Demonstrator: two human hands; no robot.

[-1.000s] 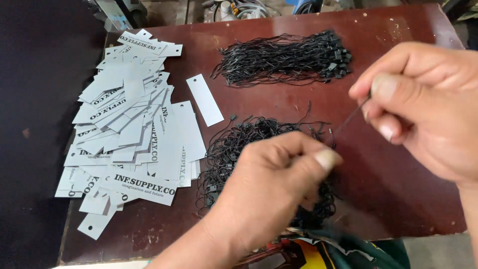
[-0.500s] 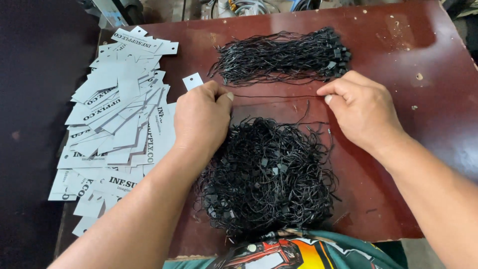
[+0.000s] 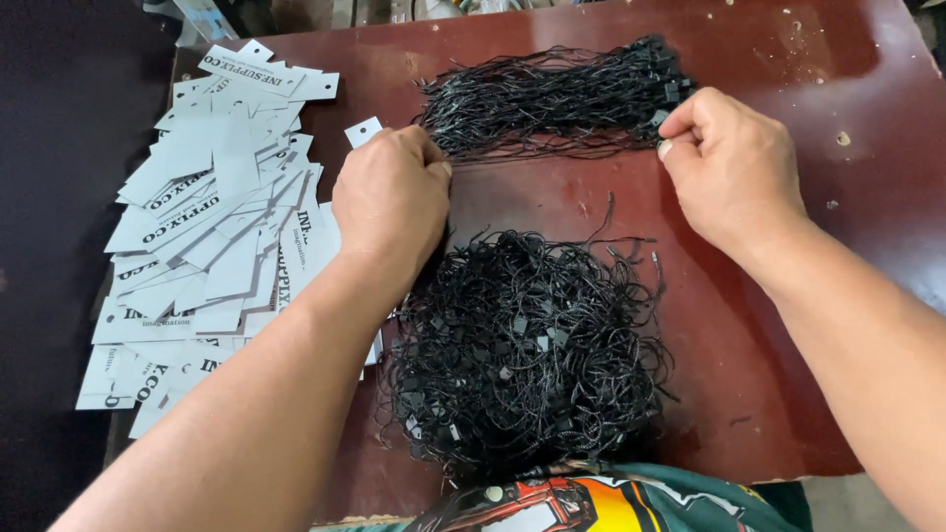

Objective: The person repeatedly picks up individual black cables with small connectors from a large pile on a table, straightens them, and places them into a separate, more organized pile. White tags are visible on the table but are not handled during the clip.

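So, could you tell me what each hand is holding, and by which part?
The right hand pinches the right end of the straight string bundle; the left hand rests at its left end, grip unclear.

I see tabletop [image 3: 788, 325] carrying everything. Heap of paper tags [image 3: 212, 246] along left side, spilling toward left edge. Straight bundle of strings [image 3: 552, 99] at far middle, lying crosswise. Tangled pile of strings [image 3: 527, 350] near front edge, directly before bundle. Single tag [image 3: 363, 131] between heap and bundle. My left hand [image 3: 392, 202] rests between heap and tangled pile, touching bundle's left end. My right hand [image 3: 734, 167] at bundle's right end, fingertips on it.
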